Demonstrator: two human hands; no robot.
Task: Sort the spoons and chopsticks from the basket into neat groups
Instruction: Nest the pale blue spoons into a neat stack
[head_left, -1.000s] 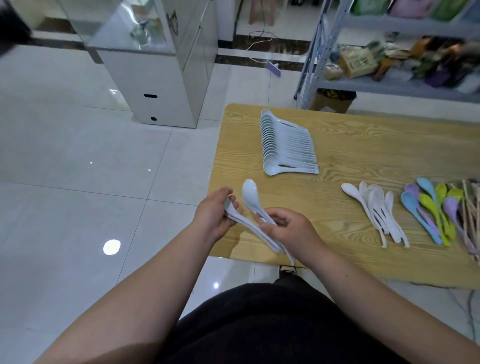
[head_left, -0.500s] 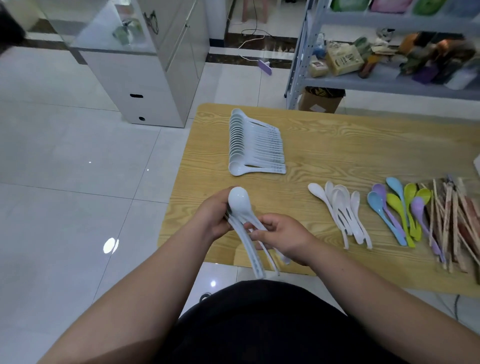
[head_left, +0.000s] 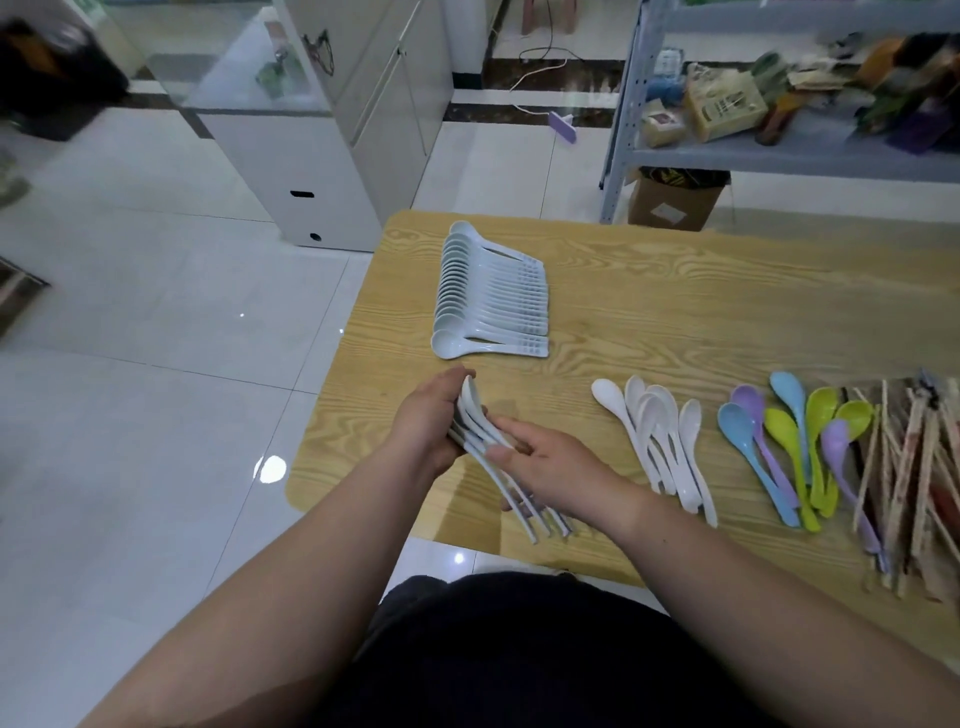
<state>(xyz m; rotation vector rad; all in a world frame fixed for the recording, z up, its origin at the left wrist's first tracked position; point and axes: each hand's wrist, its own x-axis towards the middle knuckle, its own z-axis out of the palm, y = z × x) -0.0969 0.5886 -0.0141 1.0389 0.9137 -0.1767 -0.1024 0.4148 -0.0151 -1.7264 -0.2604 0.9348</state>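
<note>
Place: was a small shop or stockroom.
Shelving: metal rack (head_left: 753, 156) held packaged goods (head_left: 724, 106).
Counter: glass display case (head_left: 311, 171) stood on tiled floor (head_left: 156, 364).
Box: carton (head_left: 670, 205) sat under rack.

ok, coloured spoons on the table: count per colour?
blue spoons: 2
purple spoons: 2
green spoons: 3
total: 7
</note>
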